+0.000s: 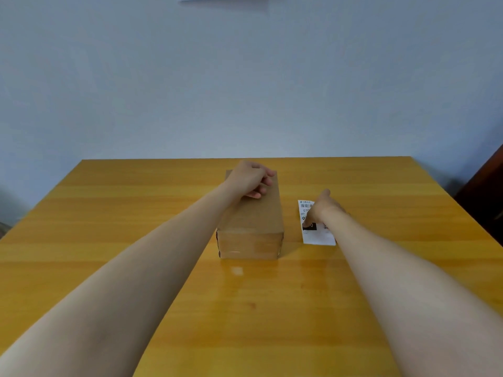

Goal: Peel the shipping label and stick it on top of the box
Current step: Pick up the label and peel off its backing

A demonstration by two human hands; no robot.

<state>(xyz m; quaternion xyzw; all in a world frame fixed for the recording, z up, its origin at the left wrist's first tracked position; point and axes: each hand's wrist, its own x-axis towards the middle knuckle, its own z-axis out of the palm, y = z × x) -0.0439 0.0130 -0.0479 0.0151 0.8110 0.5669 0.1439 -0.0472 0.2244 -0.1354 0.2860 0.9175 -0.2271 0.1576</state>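
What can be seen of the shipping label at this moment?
The shipping label is a white paper slip printed with a barcode, digits, a black block and a small code. It lies flat on the wooden table, right of the cardboard box and apart from it. The right hand rests on it, covering its middle; not yet lifted.

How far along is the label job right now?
Just starting. Nothing is stuck yet: the label lies flat on the table, right of the box. In hand: the left hand rests on the box top and the right hand presses on the label. Left: peeling and sticking.
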